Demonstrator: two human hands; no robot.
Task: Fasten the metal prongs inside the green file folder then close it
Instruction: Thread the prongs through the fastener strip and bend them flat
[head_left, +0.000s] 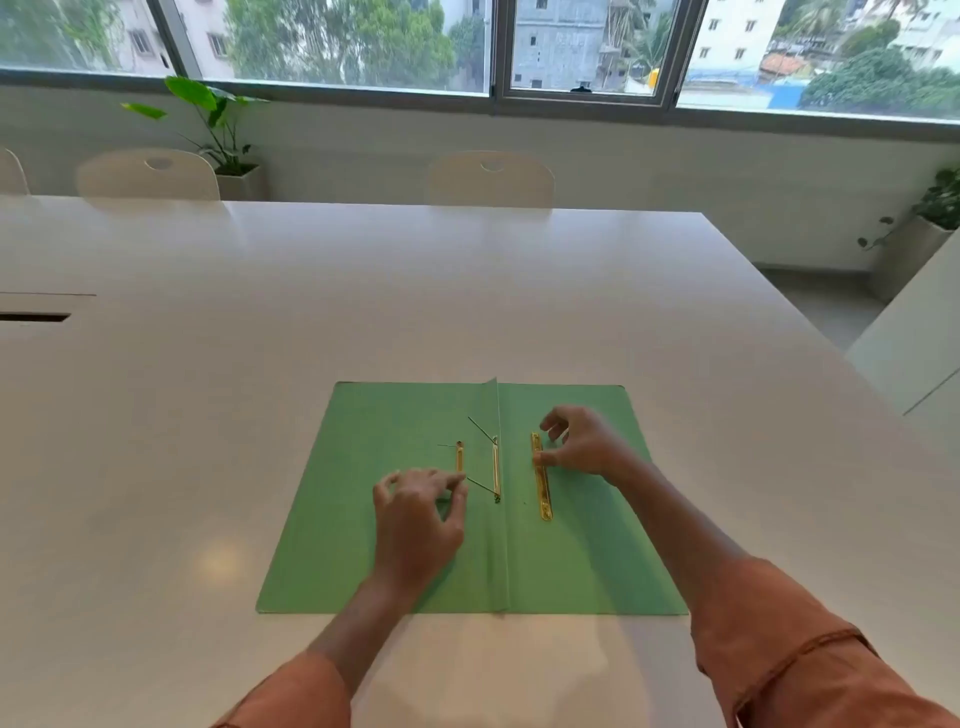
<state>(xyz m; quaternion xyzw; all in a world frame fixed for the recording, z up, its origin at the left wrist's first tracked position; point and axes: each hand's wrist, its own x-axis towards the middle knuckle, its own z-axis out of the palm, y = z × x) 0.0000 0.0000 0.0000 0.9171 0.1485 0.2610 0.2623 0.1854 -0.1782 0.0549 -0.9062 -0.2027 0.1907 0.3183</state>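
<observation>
Two rust-orange sleeves (810, 670) are seen nearest the camera, and from them the bare forearms reach forward over the white tabletop (363, 291). On this tabletop the green file folder (363, 519) is laid open and flat, close to the near edge, with its centre fold running away from the camera.

The left hand (418, 519) is placed on the left half of the folder. Its fingers are curled and its grip is narrow, with thumb and forefinger drawn together just beside the lower thin metal prong (480, 487); whether the prong is really pinched cannot be told. A second prong (480, 427) is raised at an angle from the fastener base (496, 467) at the fold. A short gold piece (459, 457) is lying just left of the base.

The right hand (584, 441) is held over the right half. Its grip is closed by thumb and fingertip on the upper part of the long gold compressor bar (541, 480), which is resting lengthwise on the folder.

At the far side, white chairs (491, 179) and a potted plant (218, 130) are seen under the windows (337, 41).
</observation>
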